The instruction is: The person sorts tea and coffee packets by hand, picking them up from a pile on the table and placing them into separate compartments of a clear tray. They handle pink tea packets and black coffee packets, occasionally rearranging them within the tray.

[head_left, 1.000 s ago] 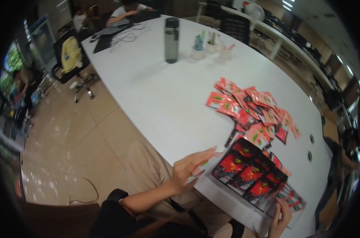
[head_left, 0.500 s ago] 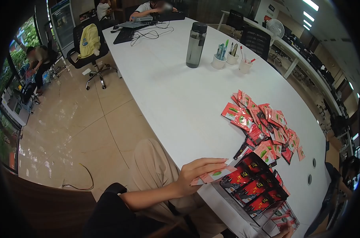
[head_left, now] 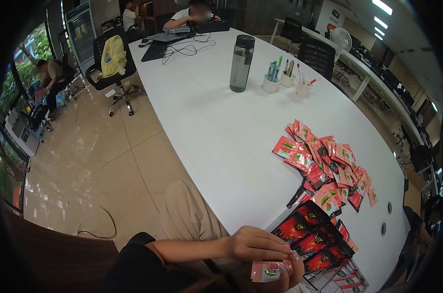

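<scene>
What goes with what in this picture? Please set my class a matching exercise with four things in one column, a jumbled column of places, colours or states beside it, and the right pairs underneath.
Things
1. Bottle
2. Yellow cloth
3. Pens
4. Packet at the left hand and right hand

Descriptions
A. In small white cups
B. Pink and white
C. Upright on the table, with a dark lid
D. Draped over a chair

Right pairs: 1-C, 2-D, 3-A, 4-B

A white table (head_left: 207,122) is topped by heaped red and pink sachets (head_left: 324,166), a bottle (head_left: 241,63), three pen-filled cups (head_left: 270,84) and cables (head_left: 187,51).
</scene>
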